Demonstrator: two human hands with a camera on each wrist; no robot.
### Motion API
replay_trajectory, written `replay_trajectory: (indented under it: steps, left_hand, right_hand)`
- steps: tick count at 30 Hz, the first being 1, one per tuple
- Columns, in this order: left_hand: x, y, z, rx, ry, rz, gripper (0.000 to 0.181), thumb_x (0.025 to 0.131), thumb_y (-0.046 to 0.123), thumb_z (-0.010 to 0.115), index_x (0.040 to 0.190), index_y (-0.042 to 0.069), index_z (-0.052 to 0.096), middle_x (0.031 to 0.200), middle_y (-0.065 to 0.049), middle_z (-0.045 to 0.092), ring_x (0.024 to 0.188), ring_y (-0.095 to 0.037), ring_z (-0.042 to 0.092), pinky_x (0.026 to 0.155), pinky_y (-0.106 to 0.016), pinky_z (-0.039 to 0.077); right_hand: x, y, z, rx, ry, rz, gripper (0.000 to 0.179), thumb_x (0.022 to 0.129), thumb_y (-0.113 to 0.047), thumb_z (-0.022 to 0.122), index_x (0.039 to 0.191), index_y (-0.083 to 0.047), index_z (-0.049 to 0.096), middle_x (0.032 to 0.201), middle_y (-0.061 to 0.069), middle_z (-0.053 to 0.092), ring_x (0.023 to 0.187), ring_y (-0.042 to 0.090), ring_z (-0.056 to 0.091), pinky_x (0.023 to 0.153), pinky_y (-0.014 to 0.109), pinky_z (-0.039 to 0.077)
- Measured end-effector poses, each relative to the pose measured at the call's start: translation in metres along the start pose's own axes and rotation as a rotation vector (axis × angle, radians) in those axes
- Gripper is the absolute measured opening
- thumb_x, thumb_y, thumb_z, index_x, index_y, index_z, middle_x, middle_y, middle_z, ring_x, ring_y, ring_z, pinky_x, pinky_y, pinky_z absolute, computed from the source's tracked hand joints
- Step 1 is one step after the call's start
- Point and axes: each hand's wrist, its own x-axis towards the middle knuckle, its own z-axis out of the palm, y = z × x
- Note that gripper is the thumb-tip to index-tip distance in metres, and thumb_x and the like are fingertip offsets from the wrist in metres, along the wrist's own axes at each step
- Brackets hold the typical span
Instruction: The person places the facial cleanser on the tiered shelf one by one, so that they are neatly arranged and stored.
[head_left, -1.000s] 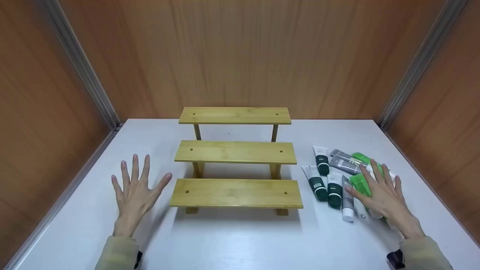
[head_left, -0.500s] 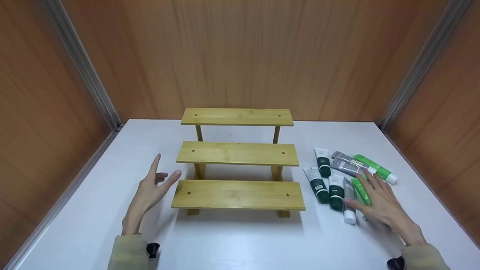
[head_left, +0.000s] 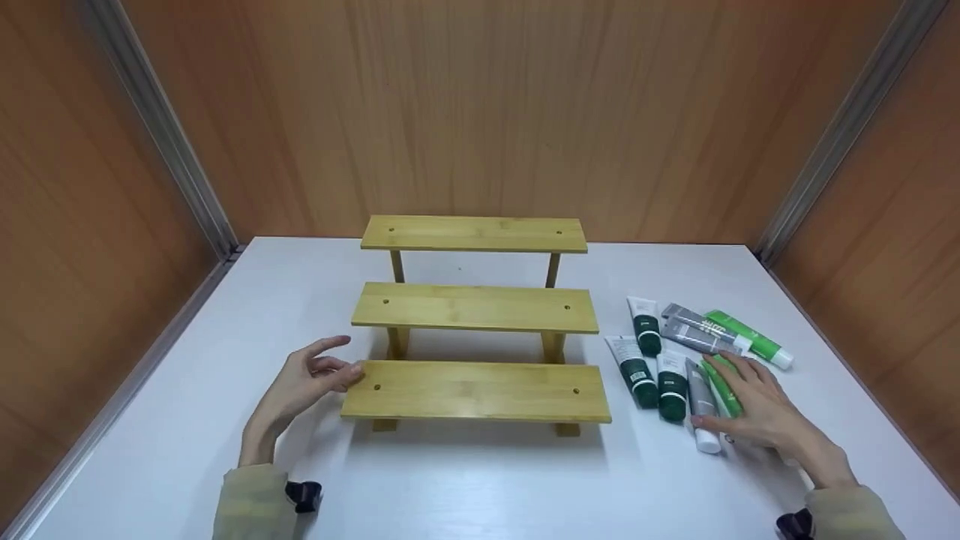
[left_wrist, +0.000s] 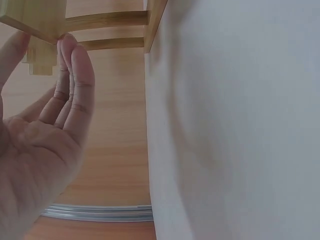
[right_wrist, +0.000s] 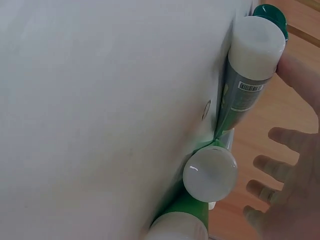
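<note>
At the left of the frame, the left hand (head_left: 304, 386) has come in from the side, where it stood spread a second ago, and now holds the left end of the bottom shelf (head_left: 476, 391), apparently pinching the board between thumb and fingertips. That board belongs to the three-tier wooden rack (head_left: 472, 306), which stands upright in the centre of the frame. The new hold probably serves to steady or adjust the rack rather than lift it.

At the right of the frame, the right hand (head_left: 769, 420) has lowered over the tubes. Its fingers are loosely spread, not closed round anything; the thumb touches the white cap of a grey tube (head_left: 702, 397), whose capped end has swung slightly rightward, so the contact seems to be shifting it. The fingers reach over a short green tube (head_left: 724, 384); whether they touch it cannot be told.

Left of these lie three dark green tubes (head_left: 673, 394), and above, near the right edge of the table (head_left: 480, 495), a longer green tube (head_left: 761, 343) beside two other grey tubes (head_left: 694, 336).
</note>
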Motion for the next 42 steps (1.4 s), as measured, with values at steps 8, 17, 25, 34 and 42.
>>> replay_trajectory:
  steps: [8, 17, 25, 34, 42]
  left_hand:
    - [0.001, 0.001, -0.001, -0.084, -0.046, -0.053, 0.063, 0.09, 0.026, 0.077, 0.139, -0.007, 0.053, 0.103, -0.004, 0.073, 0.09, -0.01, 0.07, 0.084, -0.023, 0.058]
    - [0.002, 0.001, -0.002, -0.094, -0.066, -0.052, 0.059, 0.09, 0.025, 0.077, 0.135, -0.008, 0.057, 0.106, -0.005, 0.068, 0.093, -0.01, 0.067, 0.084, -0.023, 0.058]
    - [0.001, 0.0, -0.004, -0.111, -0.08, -0.039, 0.059, 0.091, 0.023, 0.076, 0.137, -0.008, 0.055, 0.104, -0.004, 0.066, 0.094, -0.01, 0.068, 0.084, -0.023, 0.058]
    - [0.003, 0.0, -0.005, -0.098, -0.096, -0.041, 0.061, 0.091, 0.024, 0.075, 0.139, -0.006, 0.054, 0.103, -0.003, 0.069, 0.094, -0.01, 0.067, 0.085, -0.024, 0.057]
    - [0.004, -0.001, -0.004, -0.108, -0.095, -0.051, 0.062, 0.091, 0.024, 0.076, 0.14, -0.006, 0.053, 0.105, -0.005, 0.069, 0.094, -0.01, 0.068, 0.085, -0.025, 0.058]
  right_hand:
    - [-0.001, 0.004, -0.009, 0.044, -0.059, -0.001, 0.098, 0.076, -0.046, 0.084, 0.149, 0.002, 0.04, 0.135, 0.026, 0.05, 0.121, 0.045, 0.038, 0.099, 0.071, 0.04]
    - [0.001, 0.0, -0.018, 0.132, -0.139, 0.007, 0.088, 0.073, -0.022, 0.089, 0.142, 0.011, 0.046, 0.119, 0.025, 0.065, 0.095, 0.028, 0.058, 0.081, 0.04, 0.054]
    - [0.006, -0.002, -0.019, 0.158, -0.145, 0.036, 0.078, 0.076, -0.014, 0.086, 0.139, 0.014, 0.048, 0.112, 0.025, 0.067, 0.086, 0.021, 0.06, 0.066, 0.026, 0.051]
    - [0.011, -0.003, -0.016, 0.164, -0.16, 0.068, 0.075, 0.077, -0.016, 0.086, 0.138, 0.012, 0.05, 0.108, 0.022, 0.068, 0.091, 0.023, 0.062, 0.077, 0.038, 0.057]
    - [0.013, -0.006, -0.016, 0.202, -0.164, 0.111, 0.071, 0.076, -0.006, 0.082, 0.137, 0.013, 0.05, 0.106, 0.024, 0.068, 0.088, 0.023, 0.062, 0.071, 0.035, 0.059]
